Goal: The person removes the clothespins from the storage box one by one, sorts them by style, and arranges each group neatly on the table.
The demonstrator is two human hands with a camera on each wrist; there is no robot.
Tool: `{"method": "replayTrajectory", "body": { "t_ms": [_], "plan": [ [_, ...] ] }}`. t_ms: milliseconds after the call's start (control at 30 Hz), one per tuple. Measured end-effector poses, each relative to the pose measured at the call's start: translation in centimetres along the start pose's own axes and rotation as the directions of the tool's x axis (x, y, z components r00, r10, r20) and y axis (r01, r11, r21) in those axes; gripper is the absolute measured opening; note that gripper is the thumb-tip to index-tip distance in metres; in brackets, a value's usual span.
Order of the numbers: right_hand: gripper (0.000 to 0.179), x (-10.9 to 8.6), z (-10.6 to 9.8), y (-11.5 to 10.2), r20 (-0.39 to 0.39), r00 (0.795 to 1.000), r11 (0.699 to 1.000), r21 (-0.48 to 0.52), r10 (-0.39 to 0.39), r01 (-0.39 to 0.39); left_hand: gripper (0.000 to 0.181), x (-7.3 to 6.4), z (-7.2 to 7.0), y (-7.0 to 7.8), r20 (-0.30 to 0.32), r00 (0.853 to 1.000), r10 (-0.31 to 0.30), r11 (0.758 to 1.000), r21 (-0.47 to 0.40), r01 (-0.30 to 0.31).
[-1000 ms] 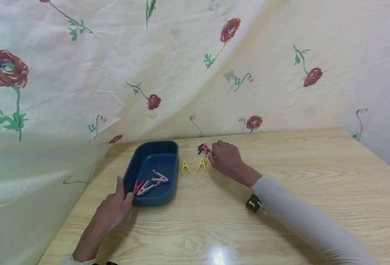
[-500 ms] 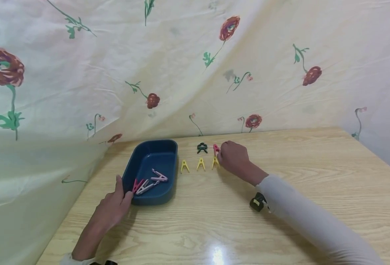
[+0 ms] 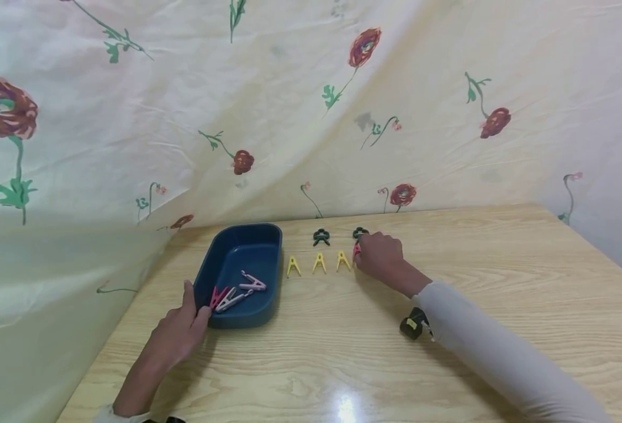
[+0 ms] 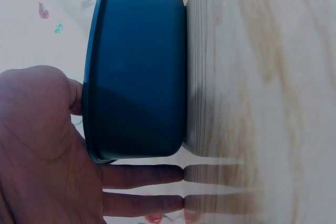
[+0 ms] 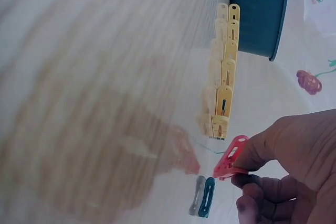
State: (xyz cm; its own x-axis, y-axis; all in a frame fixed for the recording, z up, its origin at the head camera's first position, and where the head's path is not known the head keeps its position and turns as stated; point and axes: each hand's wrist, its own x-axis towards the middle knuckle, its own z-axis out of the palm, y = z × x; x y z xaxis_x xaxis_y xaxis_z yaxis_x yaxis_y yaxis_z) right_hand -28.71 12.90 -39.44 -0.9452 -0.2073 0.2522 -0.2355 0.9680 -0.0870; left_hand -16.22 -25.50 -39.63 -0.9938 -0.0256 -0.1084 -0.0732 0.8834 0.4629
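My left hand [image 3: 175,335] holds the near left corner of a dark blue plastic tub [image 3: 268,311], its thumb over the rim; in the left wrist view two straight fingers [image 4: 142,177] reach down to the table. Inside the tub lie a red clothespin [image 3: 218,296] and two pale pink clothespins [image 3: 254,284]. With thumb and fingertips, my right hand [image 3: 382,257] pinches another red clothespin [image 5: 231,158] just above the table. Three yellow clothespins [image 3: 319,263] stand in a row between tub and hand. Behind them are two dark green clips [image 3: 321,237], the right one partly beyond my hand.
A wood-grain table [image 3: 311,364] carries everything. Flower-printed cloth [image 3: 289,106] hangs along its back and left side. A black object with a yellow mark [image 3: 412,324] shows at my right wrist.
My right hand has moved right with the red clothespin, past the third yellow clothespin, uncovering it and both green clips. The left hand stays on the tub.
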Motion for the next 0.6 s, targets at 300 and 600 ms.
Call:
{"method": "replayTrajectory", "body": {
  "t_ms": [300,600],
  "plan": [
    [0.022,-0.13,0.00,0.26,0.056,0.998,1.000,-0.004,0.027,-0.027,0.080,-0.13,-0.03,-0.10,0.014,1.000,0.000,1.000,-0.022,0.001],
    [0.021,-0.08,-0.16,0.50,0.139,0.989,0.999,0.013,0.042,-0.044,0.080,-0.16,-0.04,-0.05,0.010,1.000,-0.002,1.000,-0.022,0.002]
  ]
}}
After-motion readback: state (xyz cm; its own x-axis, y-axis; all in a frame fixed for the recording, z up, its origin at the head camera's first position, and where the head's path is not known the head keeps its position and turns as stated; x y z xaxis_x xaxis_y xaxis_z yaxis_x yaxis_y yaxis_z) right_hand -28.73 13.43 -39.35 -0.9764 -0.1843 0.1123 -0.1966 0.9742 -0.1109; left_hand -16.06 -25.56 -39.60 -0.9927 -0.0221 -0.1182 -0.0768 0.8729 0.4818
